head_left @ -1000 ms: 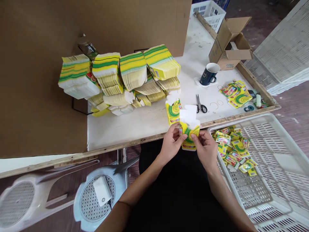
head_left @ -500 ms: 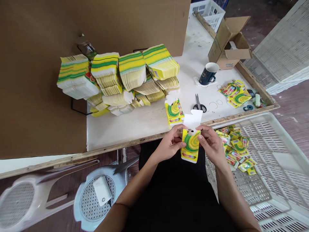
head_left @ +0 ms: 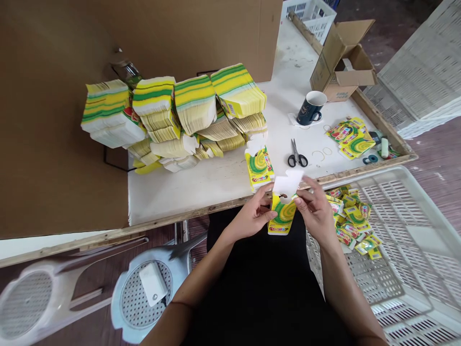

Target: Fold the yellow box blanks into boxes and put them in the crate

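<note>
In the head view, a white table [head_left: 187, 194] with a wooden edge runs across the room, a large brown cardboard sheet [head_left: 201, 38] standing behind it and a reddish floor showing below and to the right; on the table, yellow-and-green stacks of cartons [head_left: 196, 108] lie in rows, one on another; a dark mug [head_left: 305, 111], black-handled scissors [head_left: 296, 156] and an open cardboard box [head_left: 340, 93] are to their right; a loose carton [head_left: 258, 169] lies near the table's front edge.

The carton [head_left: 283, 215] in hand is in front of that edge, over the person's dark clothing, its white flap up; the left hand [head_left: 255, 214] pinches its left side, thumb on the printed face; the right hand [head_left: 317, 211] has its thumb at the upper right corner, its forefinger blurred near the flap, and I cannot tell whether that finger touches it; lower right, a pale slatted crate [head_left: 427, 230] holds a heap of small packets [head_left: 355, 216].
</note>
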Demonstrator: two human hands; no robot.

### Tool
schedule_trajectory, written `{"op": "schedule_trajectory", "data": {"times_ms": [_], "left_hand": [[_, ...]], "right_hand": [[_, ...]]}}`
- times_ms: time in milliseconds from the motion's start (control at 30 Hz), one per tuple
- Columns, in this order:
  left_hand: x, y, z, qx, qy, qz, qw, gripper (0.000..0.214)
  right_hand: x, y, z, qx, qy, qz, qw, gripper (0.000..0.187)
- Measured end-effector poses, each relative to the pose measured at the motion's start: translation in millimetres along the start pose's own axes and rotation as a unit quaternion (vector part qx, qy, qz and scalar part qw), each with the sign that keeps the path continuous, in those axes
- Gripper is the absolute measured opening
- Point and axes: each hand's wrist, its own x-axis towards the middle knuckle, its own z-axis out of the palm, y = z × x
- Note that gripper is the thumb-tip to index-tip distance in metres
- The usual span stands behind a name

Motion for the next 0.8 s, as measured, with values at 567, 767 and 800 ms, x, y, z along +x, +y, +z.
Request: {"op": "schedule_trajectory", "data": {"times_ms": [567, 767, 800], "left_hand": [[5, -8, 9.9, 0.043, 0.026, 0.051, 0.997, 0.054], [8, -8, 14.6, 0.000, 0.044, 0.051, 0.998, 0.055], [9, -8, 15.0, 0.001, 0.044, 0.055, 0.997, 0.054]], "right_hand": [[4, -9, -1, -0.167, -0.038, 0.063, 0.983, 0.034], [1, -11, -5, -0.134, -0.006, 0.045, 0.990, 0.034], [1, -10, -8, -0.109, -0.002, 0.042, 0.993, 0.033]]}}
